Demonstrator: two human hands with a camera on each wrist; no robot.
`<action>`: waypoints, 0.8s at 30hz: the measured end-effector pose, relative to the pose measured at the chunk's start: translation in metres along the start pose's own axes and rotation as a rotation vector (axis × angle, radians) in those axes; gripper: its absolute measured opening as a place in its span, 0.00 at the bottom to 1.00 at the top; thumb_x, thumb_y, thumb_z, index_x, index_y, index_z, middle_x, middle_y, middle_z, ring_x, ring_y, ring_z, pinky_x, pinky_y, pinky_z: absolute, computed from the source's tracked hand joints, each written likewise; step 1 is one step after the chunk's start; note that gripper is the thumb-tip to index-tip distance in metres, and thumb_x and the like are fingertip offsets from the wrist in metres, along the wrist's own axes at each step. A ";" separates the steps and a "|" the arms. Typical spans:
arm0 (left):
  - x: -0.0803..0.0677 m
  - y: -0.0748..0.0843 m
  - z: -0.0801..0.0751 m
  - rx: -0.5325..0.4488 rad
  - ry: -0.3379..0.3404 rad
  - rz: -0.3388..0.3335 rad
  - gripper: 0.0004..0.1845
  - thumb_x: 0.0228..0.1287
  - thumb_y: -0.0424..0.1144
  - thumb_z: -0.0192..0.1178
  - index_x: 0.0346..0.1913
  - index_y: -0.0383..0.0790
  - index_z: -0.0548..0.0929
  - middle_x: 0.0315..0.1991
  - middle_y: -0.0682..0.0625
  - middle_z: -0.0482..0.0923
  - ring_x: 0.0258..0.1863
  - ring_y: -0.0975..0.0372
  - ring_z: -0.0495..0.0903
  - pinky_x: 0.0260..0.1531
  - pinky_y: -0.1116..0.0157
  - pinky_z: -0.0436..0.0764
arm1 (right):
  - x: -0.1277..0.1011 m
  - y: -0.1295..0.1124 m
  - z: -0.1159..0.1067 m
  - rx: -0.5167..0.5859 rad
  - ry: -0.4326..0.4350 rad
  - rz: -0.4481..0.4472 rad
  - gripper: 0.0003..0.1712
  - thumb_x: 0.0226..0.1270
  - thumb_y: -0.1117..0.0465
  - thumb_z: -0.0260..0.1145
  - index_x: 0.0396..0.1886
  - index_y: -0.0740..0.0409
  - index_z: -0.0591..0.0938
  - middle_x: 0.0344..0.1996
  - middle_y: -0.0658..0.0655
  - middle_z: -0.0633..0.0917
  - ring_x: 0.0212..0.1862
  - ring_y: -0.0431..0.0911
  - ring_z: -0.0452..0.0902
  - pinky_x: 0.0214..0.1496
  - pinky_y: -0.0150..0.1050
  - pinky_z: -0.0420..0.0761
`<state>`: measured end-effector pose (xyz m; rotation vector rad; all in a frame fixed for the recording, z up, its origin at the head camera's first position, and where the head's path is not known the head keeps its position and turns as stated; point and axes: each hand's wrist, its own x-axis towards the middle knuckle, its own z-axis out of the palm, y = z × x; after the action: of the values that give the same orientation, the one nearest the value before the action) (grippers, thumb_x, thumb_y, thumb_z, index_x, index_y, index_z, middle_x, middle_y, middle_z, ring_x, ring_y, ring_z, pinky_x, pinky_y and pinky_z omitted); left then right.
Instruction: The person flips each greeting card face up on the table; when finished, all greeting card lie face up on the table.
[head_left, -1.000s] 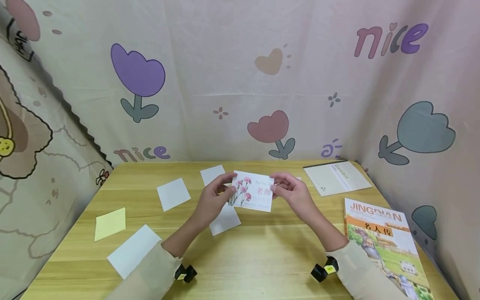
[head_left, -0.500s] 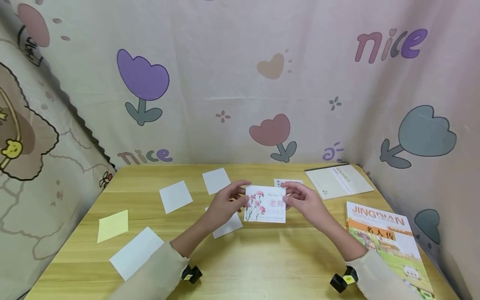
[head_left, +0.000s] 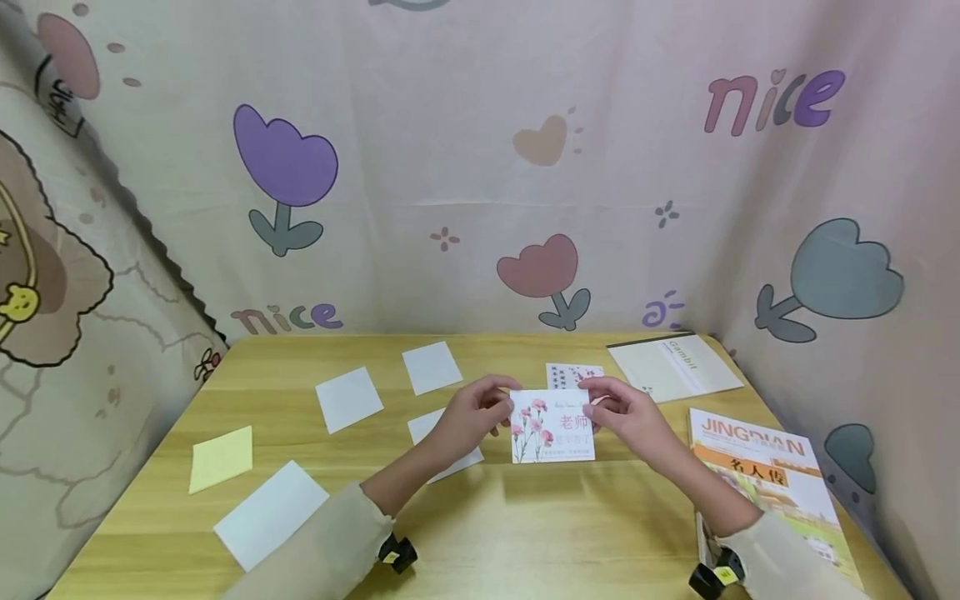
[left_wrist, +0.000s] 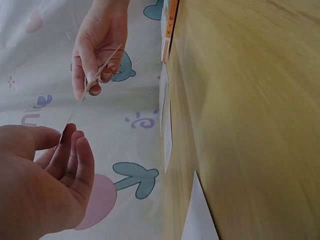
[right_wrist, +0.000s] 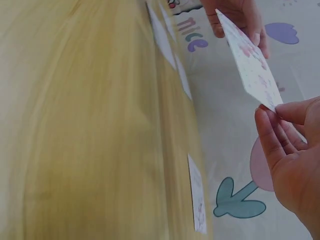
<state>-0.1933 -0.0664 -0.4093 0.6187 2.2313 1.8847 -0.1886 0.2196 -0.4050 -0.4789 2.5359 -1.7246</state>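
Pale wood makes up the wooden tabletop (head_left: 525, 533), bare along its near edge between the person's two beige sleeves. Just beyond, the left hand (head_left: 474, 414) and the right hand (head_left: 624, 414) are held apart, each pinching one top corner of a white greeting card printed with pink carnations and red characters (head_left: 552, 426), thumb on the front and fingers behind. The card is upright and lifted off the table, near the middle and a little right of centre (the wrist views show it edge-on in the air (right_wrist: 250, 62), well clear of the wood).

As a judgement, the card is picked up and in hand but set down nowhere yet; everything that follows the lift is still open.

To the near left lie a large white paper sheet (head_left: 272, 514) and a pale yellow square note (head_left: 220, 457). Partly under the left hand is another white sheet (head_left: 427, 427); farther back sit two small white squares (head_left: 348, 398) (head_left: 431, 367). Behind the card a second small printed card (head_left: 573, 375) lies flat. On the right are a colourful book with JINGDIAN on its cover (head_left: 765, 471) and, farther off, a cream notebook (head_left: 673, 365). Tulip-printed cloth (head_left: 480, 167) hangs behind.
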 end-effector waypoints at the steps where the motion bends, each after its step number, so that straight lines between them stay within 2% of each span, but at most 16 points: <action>1: 0.001 -0.001 0.001 0.002 -0.006 -0.004 0.16 0.74 0.38 0.57 0.61 0.42 0.78 0.40 0.48 0.83 0.41 0.42 0.81 0.35 0.63 0.81 | -0.001 0.001 -0.001 -0.011 0.002 0.000 0.22 0.70 0.63 0.68 0.62 0.61 0.78 0.40 0.64 0.83 0.35 0.48 0.84 0.41 0.43 0.87; 5: 0.008 -0.008 0.008 0.002 -0.034 -0.023 0.16 0.73 0.38 0.58 0.60 0.40 0.78 0.38 0.48 0.84 0.40 0.44 0.81 0.35 0.60 0.81 | -0.005 0.009 -0.007 -0.051 0.005 0.000 0.23 0.70 0.63 0.68 0.62 0.63 0.78 0.38 0.64 0.83 0.34 0.52 0.83 0.40 0.43 0.86; 11: 0.022 -0.025 0.023 -0.002 -0.072 -0.077 0.14 0.70 0.37 0.60 0.56 0.40 0.80 0.35 0.44 0.85 0.39 0.40 0.81 0.34 0.60 0.80 | -0.009 0.026 -0.017 -0.075 -0.005 0.037 0.23 0.69 0.66 0.67 0.62 0.66 0.77 0.41 0.64 0.81 0.33 0.45 0.83 0.38 0.45 0.87; 18: 0.040 -0.033 0.040 0.067 -0.084 -0.086 0.09 0.70 0.36 0.61 0.50 0.42 0.83 0.43 0.50 0.81 0.37 0.50 0.82 0.32 0.61 0.81 | -0.009 0.042 -0.029 -0.063 -0.007 0.079 0.19 0.68 0.70 0.66 0.58 0.67 0.77 0.43 0.66 0.77 0.32 0.44 0.82 0.35 0.41 0.86; 24: 0.052 -0.041 0.049 0.150 -0.116 -0.121 0.08 0.69 0.35 0.62 0.48 0.43 0.84 0.41 0.51 0.79 0.34 0.60 0.77 0.27 0.67 0.77 | -0.007 0.054 -0.035 -0.099 -0.020 0.116 0.17 0.67 0.71 0.67 0.54 0.68 0.78 0.41 0.64 0.78 0.33 0.42 0.82 0.34 0.39 0.86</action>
<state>-0.2306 -0.0056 -0.4512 0.5846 2.2945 1.5947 -0.2014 0.2706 -0.4418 -0.3431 2.5885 -1.5538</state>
